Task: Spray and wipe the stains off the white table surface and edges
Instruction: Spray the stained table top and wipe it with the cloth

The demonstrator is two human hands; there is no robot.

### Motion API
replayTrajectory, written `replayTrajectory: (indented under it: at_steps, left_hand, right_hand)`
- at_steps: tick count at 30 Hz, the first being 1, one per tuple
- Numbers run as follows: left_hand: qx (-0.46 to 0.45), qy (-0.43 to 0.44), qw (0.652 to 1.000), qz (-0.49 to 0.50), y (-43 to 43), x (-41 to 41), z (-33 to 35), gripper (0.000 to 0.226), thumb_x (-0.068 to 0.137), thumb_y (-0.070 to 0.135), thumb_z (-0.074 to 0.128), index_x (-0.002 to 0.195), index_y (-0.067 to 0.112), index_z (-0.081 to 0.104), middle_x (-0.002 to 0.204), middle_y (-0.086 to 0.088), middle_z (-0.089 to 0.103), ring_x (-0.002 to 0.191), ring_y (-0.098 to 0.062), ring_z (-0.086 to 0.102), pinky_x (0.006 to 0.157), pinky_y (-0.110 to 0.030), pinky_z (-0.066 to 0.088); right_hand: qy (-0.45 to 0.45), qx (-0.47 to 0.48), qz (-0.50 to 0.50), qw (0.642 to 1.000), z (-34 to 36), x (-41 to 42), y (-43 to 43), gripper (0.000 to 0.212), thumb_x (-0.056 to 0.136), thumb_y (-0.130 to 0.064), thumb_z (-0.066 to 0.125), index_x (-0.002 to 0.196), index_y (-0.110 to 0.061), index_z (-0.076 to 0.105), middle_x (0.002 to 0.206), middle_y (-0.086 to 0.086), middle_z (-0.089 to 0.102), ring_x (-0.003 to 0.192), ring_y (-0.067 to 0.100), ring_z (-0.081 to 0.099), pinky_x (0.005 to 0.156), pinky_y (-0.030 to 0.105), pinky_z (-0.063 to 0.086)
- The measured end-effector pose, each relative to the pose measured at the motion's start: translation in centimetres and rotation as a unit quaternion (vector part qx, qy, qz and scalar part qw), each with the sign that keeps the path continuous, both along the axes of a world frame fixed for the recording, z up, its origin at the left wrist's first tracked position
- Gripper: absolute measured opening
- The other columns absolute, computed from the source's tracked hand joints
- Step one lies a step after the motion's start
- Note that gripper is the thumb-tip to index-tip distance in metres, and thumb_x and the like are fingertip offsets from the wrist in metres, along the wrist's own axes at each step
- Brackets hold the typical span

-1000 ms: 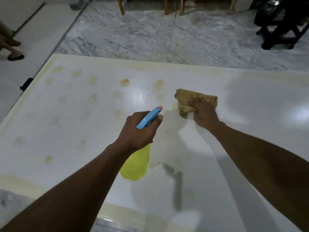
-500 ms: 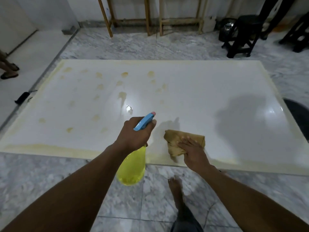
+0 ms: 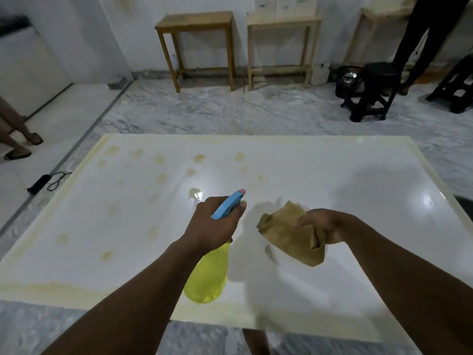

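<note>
Nearest, the table's (image 3: 294, 298) front edge shows a yellowed band at 7 o'clock; above it the left hand (image 3: 213, 226) is wrapped around the bottle (image 3: 208, 275), nozzle aimed toward 12 o'clock; at 3 o'clock of it the right hand (image 3: 323, 226) pinches the cloth (image 3: 289, 234), lifted off the surface; farther, stains (image 3: 160, 179) dot the top from 10 to 12 o'clock; the step looks like spraying; next calls for squeezing the trigger at those spots, then wiping
</note>
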State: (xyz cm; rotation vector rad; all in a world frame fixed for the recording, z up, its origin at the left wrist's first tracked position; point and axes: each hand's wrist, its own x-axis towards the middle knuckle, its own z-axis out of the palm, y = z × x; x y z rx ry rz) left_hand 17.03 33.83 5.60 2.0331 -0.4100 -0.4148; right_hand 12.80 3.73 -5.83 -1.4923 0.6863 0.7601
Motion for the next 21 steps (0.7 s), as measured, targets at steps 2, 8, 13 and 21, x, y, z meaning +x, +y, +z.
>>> replayTrajectory:
  at_steps: [2,8,13,21]
  left_hand:
    - [-0.002,0.004,1.0,0.002,-1.3,3.2,0.0,0.01,0.103,0.035,0.061,0.104,0.042,0.068,0.099,-0.02,0.075,0.086,-0.03,0.072,0.052,-0.006,0.049]
    - [0.02,0.025,0.999,0.018,-4.0,11.3,-1.2,0.011,0.102,0.037,0.062,0.094,0.038,0.07,0.095,-0.02,0.074,0.082,-0.028,0.072,0.052,-0.009,0.05]
    - [0.064,-0.007,0.998,0.004,-4.0,15.6,-4.3,0.036,0.102,0.039,0.062,0.083,0.01,0.068,0.073,-0.017,0.069,0.059,-0.03,0.068,0.059,-0.043,0.061]
    - [0.073,-0.002,0.997,0.021,-2.7,17.4,-6.1,0.034,0.102,0.038,0.063,0.088,0.007,0.069,0.076,-0.017,0.071,0.058,-0.029,0.069,0.062,-0.044,0.062]
  right_hand:
    - [-0.017,-0.03,0.001,0.999,0.8,5.5,-2.3,0.038,0.091,-0.015,0.066,0.123,0.003,0.06,0.118,0.023,0.069,0.115,0.042,0.063,0.102,0.05,0.05]
    - [-0.116,-0.286,0.06,0.949,3.6,22.2,-6.7,0.016,0.088,-0.01,0.058,0.102,-0.004,0.064,0.099,0.018,0.068,0.078,0.025,0.064,0.066,0.033,0.051]
    - [-0.181,-0.462,0.142,0.856,-1.0,30.3,-7.5,0.018,0.086,-0.01,0.047,0.088,-0.019,0.063,0.102,0.015,0.07,0.088,0.033,0.066,0.066,0.031,0.049]
    - [-0.239,-0.501,0.224,0.801,-11.4,26.9,-3.4,0.054,0.09,-0.001,0.046,0.142,-0.015,0.052,0.154,0.011,0.04,0.147,0.036,0.027,0.113,0.054,0.032]
